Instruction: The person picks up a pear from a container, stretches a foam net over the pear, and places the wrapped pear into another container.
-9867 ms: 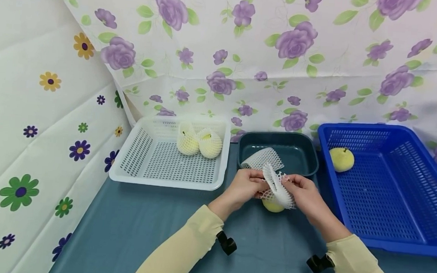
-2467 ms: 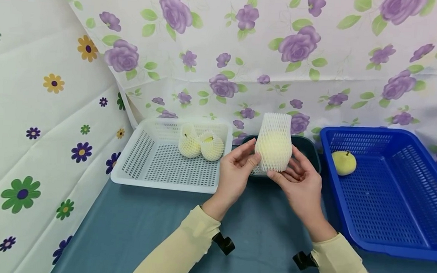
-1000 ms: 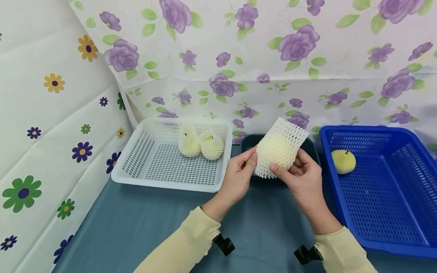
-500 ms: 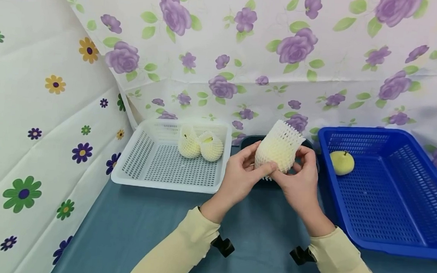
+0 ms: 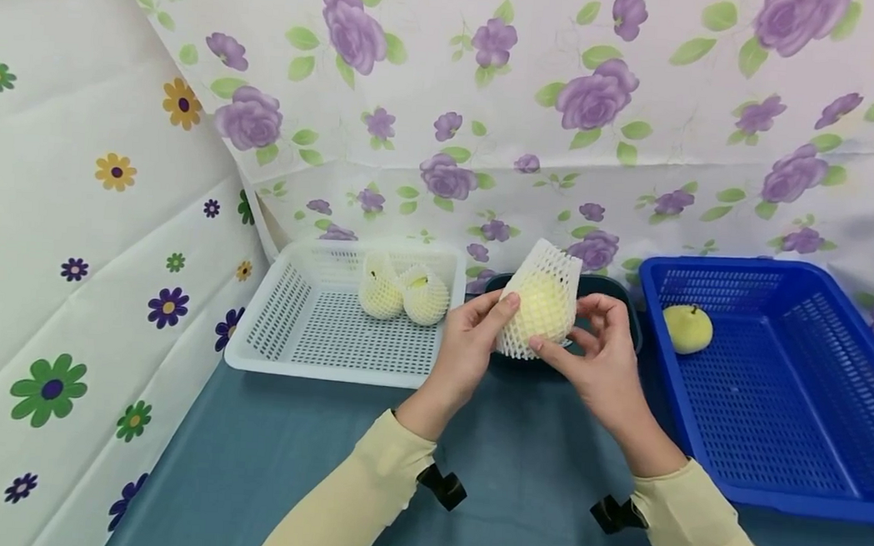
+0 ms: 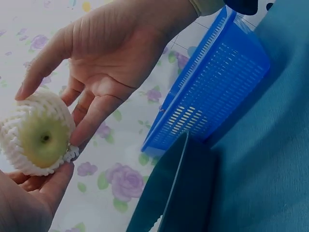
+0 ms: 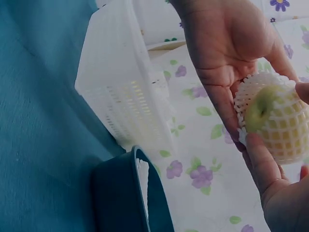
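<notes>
A pale yellow-green pear (image 5: 543,306) in a white foam net sleeve (image 5: 550,259) is held up in front of the dark green tub. My left hand (image 5: 465,354) grips its left side, thumb lying along the net. On the other side my right hand (image 5: 606,367) has its thumb on the net's lower edge and its fingers curled by the pear's right side. The sleeve's loose end sticks up above the fruit. Both wrist views show the pear's underside (image 6: 44,140) through the sleeve's open lower end.
At left, a white basket (image 5: 333,373) holds two netted pears (image 5: 425,299). A dark green tub (image 5: 635,323) stands behind the hands, with white foam netting (image 7: 143,181) inside. The blue basket (image 5: 768,385) at right holds a bare pear (image 5: 687,328). Floral sheeting hangs behind.
Earlier the hands handled an empty-ended net over a pear low at the table; now the pear is inside it and raised. Lately the netted pear has tilted and shifted slightly left.
</notes>
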`<state>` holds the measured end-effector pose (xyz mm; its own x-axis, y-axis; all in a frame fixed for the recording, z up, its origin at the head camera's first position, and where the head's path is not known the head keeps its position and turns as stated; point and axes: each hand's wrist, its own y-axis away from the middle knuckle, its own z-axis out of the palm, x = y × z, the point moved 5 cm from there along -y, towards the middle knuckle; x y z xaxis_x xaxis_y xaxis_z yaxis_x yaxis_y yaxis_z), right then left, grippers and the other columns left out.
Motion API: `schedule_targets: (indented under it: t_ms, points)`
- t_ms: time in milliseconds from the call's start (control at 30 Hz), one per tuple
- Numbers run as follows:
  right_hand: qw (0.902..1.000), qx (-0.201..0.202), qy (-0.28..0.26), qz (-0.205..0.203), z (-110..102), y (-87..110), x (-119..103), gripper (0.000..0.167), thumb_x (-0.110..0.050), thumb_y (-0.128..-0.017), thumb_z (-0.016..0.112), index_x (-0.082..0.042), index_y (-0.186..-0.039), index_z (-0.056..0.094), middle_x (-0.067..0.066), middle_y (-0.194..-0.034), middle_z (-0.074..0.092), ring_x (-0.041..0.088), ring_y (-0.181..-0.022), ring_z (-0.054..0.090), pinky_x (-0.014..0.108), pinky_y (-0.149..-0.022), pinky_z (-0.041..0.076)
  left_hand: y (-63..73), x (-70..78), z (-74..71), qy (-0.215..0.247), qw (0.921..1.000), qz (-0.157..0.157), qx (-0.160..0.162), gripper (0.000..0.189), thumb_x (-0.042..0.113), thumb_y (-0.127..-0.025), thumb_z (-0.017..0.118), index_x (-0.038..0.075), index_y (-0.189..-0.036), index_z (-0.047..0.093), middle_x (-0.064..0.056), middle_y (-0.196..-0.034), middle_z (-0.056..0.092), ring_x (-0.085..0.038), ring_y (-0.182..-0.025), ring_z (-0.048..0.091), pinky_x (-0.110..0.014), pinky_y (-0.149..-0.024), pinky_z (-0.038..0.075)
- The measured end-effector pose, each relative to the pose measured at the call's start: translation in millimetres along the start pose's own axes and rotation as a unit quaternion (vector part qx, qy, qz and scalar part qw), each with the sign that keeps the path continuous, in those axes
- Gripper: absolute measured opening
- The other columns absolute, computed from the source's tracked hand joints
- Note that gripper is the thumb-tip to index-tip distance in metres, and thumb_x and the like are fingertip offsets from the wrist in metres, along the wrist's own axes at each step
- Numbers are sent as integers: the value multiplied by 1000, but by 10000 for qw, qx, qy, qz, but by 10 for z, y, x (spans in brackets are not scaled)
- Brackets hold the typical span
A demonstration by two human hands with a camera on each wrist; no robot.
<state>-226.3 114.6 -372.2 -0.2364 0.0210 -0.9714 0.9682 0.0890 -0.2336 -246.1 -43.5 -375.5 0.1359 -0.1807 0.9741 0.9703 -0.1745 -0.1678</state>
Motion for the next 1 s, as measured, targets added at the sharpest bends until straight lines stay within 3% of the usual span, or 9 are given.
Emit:
schedule_targets:
  t_ms: [133,267,400,533,667,800,1000]
  points:
    - [9996,-114,264,34,-6,-1,10,69,-18,-83,72,-24,-140,34,6,-126,55,12,-105,61,22,-76,55,16,54,39,-380,9980,91,-496,45,37,-98,46,9,-132,53,-10,-127,59,-14,-112,58,-29,-94,49]
    - [9988,13,469,-129,-41,-2,37,61,-18,-81,74,-22,-135,46,3,-120,59,14,-99,62,23,-73,56,13,19,33,-1394,9852,70,-992,47,37,-101,37,9,-138,47,-5,-139,50,-12,-129,46,-32,-106,40]
    - [9968,275,722,-193,-81,-2,50,65,-18,-78,77,-24,-135,47,0,-118,61,13,-94,62,22,-73,55,10,37,-11,-2156,9732,167,-779,46,45,-99,40,19,-136,50,1,-132,57,-9,-119,53,-29,-96,47]
    - [9924,447,1127,-233,-66,12,-25,66,-21,-75,80,-25,-133,49,0,-117,63,9,-93,61,21,-78,50,16,111,-47,-2298,9715,438,-390,42,48,-95,47,28,-132,53,8,-121,62,-5,-105,59,-27,-84,52]
    - [9907,574,1203,-268,-38,41,-129,69,-19,-73,81,-19,-133,49,3,-122,60,4,-101,60,16,-85,49,36,184,-52,-2429,9684,465,-325,39,43,-94,52,25,-129,56,9,-125,60,-3,-106,59,-23,-83,53]
    - [9910,597,1151,-328,-20,57,-137,71,-15,-71,82,-15,-134,48,2,-125,57,5,-104,60,16,-85,51,55,269,-28,-2461,9680,94,-478,40,36,-94,55,18,-130,56,3,-123,63,-9,-104,62,-25,-81,53]
    - [9787,709,1711,-889,-2,44,-24,77,-19,-66,85,-27,-134,49,-5,-128,56,11,-110,57,12,-85,48,99,425,18,-1815,9775,-671,-844,52,28,-84,70,14,-131,53,-2,-120,62,-18,-107,61,-31,-82,54]
